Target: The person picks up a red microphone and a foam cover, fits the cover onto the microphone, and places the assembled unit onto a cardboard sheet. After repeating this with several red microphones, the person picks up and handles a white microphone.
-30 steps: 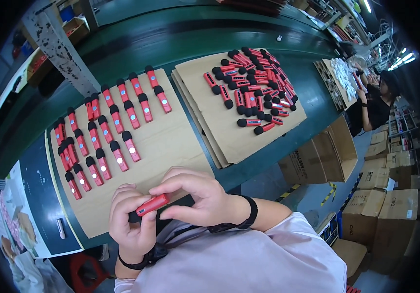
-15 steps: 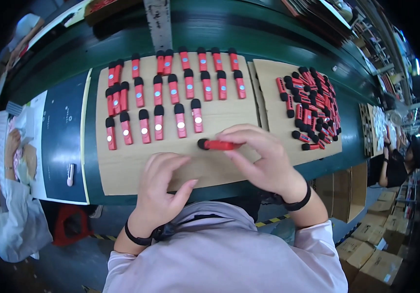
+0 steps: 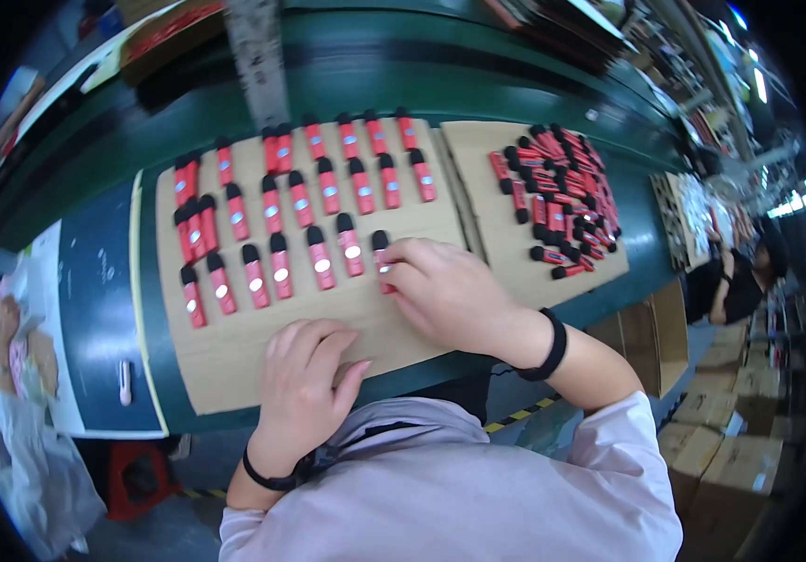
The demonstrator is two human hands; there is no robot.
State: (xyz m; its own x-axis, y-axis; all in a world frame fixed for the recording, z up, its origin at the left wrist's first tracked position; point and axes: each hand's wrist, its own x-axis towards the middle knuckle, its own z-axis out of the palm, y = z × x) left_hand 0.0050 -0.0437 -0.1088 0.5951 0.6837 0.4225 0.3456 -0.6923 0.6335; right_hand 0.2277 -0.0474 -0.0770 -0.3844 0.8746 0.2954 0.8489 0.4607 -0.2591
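My right hand (image 3: 450, 288) is closed on a small red microphone (image 3: 380, 242) with a black foam head, at the right end of the nearest row. Its fingers cover the lower body, and the head points away from me. My left hand (image 3: 307, 379) hovers by the front of the cardboard sheet (image 3: 234, 375), fingers loosely bent, thumb apart, nothing in it. Similar microphones (image 3: 320, 258) lie in three rows on this sheet, most with a pale round spot facing up. To the right, many more form a jumbled pile (image 3: 553, 183) on a second cardboard sheet (image 3: 464, 140).
A grey metal upright (image 3: 259, 70) stands behind the rows. On the dark mat (image 3: 94, 318) at left lies a pale pink device (image 3: 125, 382). Other people work at the far left and far right. An open carton (image 3: 647, 342) and several boxes (image 3: 703, 412) stand at lower right.
My right hand has carried the microphone from a sideways hold over the sheet to the end of the nearest row, turning its head away from me. The view has shifted and tilted.
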